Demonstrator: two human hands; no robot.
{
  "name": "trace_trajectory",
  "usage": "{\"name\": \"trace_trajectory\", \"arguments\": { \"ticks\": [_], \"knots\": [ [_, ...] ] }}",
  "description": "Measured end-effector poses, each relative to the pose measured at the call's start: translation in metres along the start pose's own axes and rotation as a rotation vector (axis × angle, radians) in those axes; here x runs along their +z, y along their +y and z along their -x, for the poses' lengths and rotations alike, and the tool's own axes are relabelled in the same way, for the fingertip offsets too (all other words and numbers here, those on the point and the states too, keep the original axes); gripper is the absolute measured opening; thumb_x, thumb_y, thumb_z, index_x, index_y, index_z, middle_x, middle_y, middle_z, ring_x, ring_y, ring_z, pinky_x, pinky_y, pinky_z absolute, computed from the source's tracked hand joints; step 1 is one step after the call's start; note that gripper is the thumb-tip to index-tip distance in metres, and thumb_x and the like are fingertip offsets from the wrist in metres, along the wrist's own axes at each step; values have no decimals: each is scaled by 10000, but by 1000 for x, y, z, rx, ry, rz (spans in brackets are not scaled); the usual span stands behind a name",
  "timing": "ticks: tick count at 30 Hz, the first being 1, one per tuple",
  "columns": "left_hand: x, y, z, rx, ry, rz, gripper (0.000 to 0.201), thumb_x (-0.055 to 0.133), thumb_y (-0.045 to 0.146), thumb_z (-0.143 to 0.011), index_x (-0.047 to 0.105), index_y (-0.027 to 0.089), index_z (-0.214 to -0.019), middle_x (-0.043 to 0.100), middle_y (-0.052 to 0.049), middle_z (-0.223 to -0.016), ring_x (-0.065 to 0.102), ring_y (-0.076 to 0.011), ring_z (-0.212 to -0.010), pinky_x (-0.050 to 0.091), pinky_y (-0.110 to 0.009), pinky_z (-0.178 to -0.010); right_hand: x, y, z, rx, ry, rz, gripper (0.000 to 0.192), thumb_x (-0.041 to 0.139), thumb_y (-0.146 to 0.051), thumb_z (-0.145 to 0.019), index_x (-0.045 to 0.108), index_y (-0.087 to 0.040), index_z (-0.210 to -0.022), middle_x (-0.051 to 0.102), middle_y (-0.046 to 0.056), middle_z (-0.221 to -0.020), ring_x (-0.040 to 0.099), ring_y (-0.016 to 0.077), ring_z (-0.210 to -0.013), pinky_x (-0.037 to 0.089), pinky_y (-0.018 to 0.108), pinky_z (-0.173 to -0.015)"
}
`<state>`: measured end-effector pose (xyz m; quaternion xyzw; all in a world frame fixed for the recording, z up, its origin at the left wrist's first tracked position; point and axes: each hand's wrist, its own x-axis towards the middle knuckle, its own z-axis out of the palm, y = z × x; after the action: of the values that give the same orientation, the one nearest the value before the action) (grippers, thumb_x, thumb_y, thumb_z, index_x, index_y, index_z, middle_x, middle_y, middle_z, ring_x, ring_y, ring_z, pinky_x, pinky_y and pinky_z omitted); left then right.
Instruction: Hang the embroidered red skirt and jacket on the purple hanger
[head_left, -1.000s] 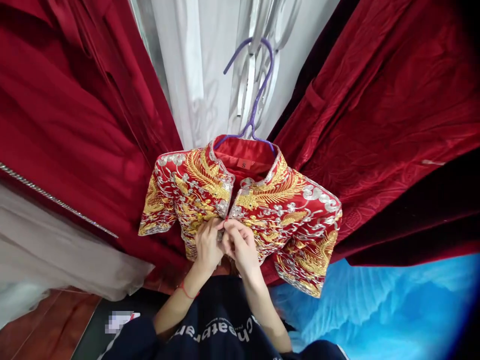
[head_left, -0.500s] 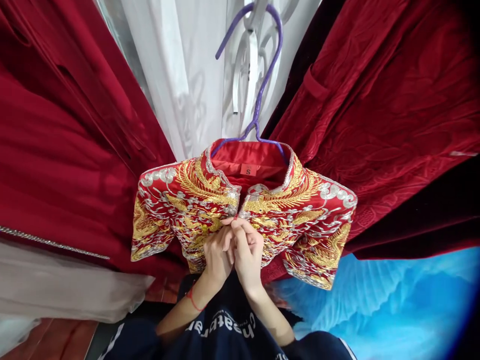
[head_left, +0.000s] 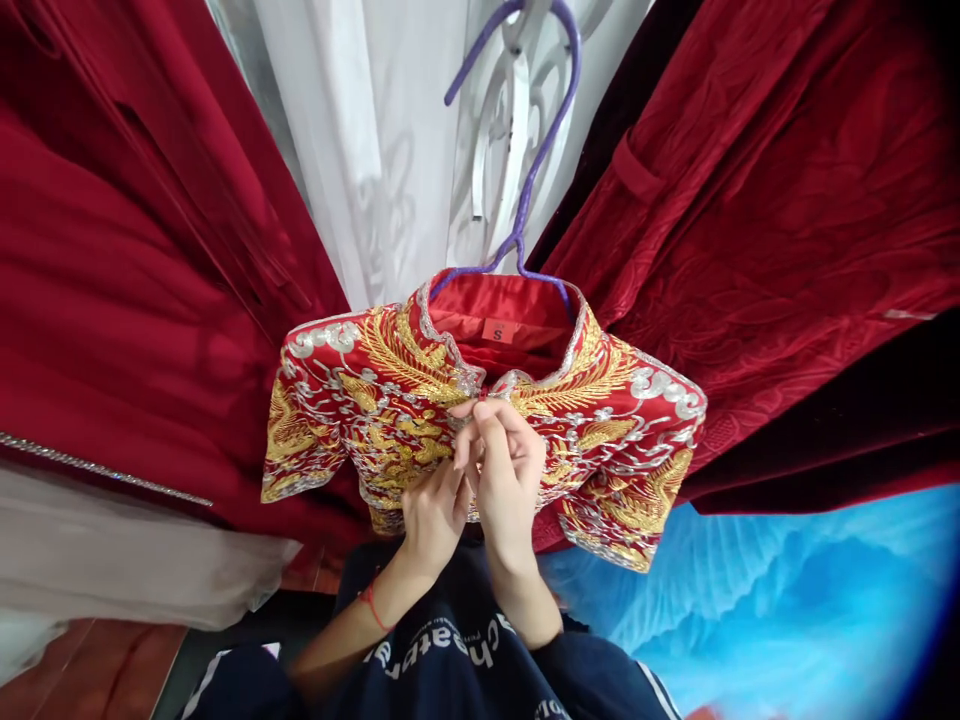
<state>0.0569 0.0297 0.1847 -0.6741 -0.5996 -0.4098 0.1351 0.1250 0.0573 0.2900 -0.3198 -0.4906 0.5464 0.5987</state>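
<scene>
A short red jacket [head_left: 409, 425] with dense gold and silver embroidery hangs from a purple hanger [head_left: 531, 185]. Its collar stands up, and a small label marked S [head_left: 498, 331] shows on the red lining. My right hand [head_left: 511, 475] pinches the front edge at a small red knot button [head_left: 482, 394] just under the collar. Lower and to the left, my left hand [head_left: 433, 512], with a red string at the wrist, has its fingers closed at the jacket front. The cloth between its fingertips is partly hidden by my hands.
The hanger loops over a white metal scroll rack [head_left: 517, 110] in front of white drapes [head_left: 405, 150]. Dark red garments hang close on the left [head_left: 135, 300] and right [head_left: 787, 220]. Bright blue fabric [head_left: 795, 590] spreads at the lower right.
My right hand has moved up to the closure under the collar, while my left hand is slightly lower. The two collar edges are now closer together.
</scene>
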Motion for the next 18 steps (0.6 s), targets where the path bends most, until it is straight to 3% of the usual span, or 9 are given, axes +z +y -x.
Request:
{"name": "trace_trajectory", "arguments": {
  "ticks": [4,6,9,13,16,18],
  "knots": [
    [1,-5,0,-38,-58,74,334,345,310,-1030,639,173,-955,710,-54,-705,679,-183,-586,480,-275,-552,-9,10,-1,-34,6,174,278,514,-410,-985,653,-191,-884,525,-64,-527,389,54,-410,343,199,-451],
    [2,-7,3,-65,-121,121,301,390,318,-1021,631,184,-899,726,-62,-754,692,-187,-625,498,-271,-579,-15,14,-1,-34,35,340,335,531,-439,-969,631,-184,-775,483,-61,-494,411,67,-432,326,210,-453],
    [1,-9,7,-115,-183,157,252,449,327,-1007,624,189,-888,742,-75,-820,712,-199,-696,522,-272,-625,-20,16,-4,-39,92,555,465,552,-458,-951,534,-179,-579,444,-50,-470,379,64,-440,301,226,-459],
    [-9,-15,0,-126,-209,231,159,517,296,-981,617,190,-917,748,-56,-824,721,-189,-723,540,-269,-672,-22,4,-5,-143,120,700,492,567,-427,-948,480,-183,-530,379,-62,-463,298,57,-443,272,239,-465],
    [-25,-27,-10,-95,-138,344,89,562,268,-959,610,196,-977,748,-43,-885,726,-165,-789,551,-262,-745,-31,-9,1,-267,92,726,366,598,-373,-939,558,-191,-624,461,-51,-523,374,68,-478,317,238,-491],
    [-39,-38,-20,-114,18,366,94,590,245,-943,618,197,-1019,740,-39,-904,722,-148,-787,552,-259,-752,-46,-18,4,-385,173,721,252,584,-330,-949,618,-203,-733,547,-30,-601,476,91,-536,386,250,-541]
  ]
}}
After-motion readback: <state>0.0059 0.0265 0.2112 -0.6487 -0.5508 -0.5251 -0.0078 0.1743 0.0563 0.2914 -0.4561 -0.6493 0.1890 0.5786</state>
